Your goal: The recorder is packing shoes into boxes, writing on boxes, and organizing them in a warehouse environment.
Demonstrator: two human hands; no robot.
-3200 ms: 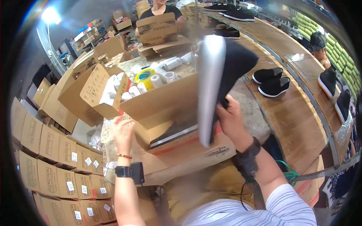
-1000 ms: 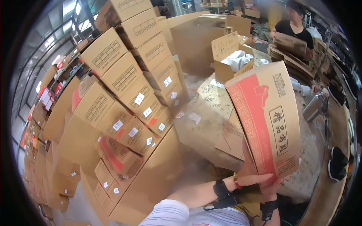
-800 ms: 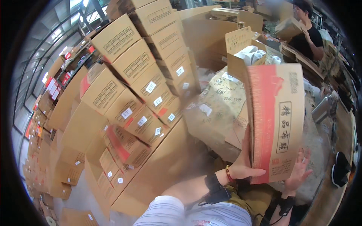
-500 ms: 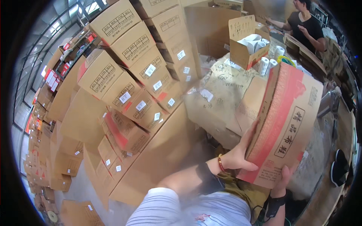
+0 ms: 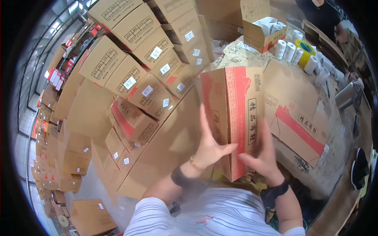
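Note:
A brown cardboard shoebox (image 5: 238,100) with a red band and black print stands on end between my two hands, tilted slightly. My left hand (image 5: 212,146) is wrapped on its left side, the thumb pressed to the front near the lower corner. On the opposite side, my right hand (image 5: 263,155) grips the box with the thumb on the front face and the fingers along the edge. To the right, a matching shoebox or flat piece of printed cardboard (image 5: 298,125) lies on the worktable (image 5: 241,59).
Tall stacks of cartons (image 5: 132,31) rise at the left, with a tilted carton (image 5: 134,120) low among them. On the table are an open box of label rolls (image 5: 260,33), yellow tape (image 5: 306,53) and a metal flask (image 5: 348,93). A black shoe (image 5: 359,169) lies far right. A co-worker (image 5: 321,15) stands behind.
The shoebox has swung left and turned more upright, now centred before me. Both hands moved left with it, and the printed cardboard on the table has come into view.

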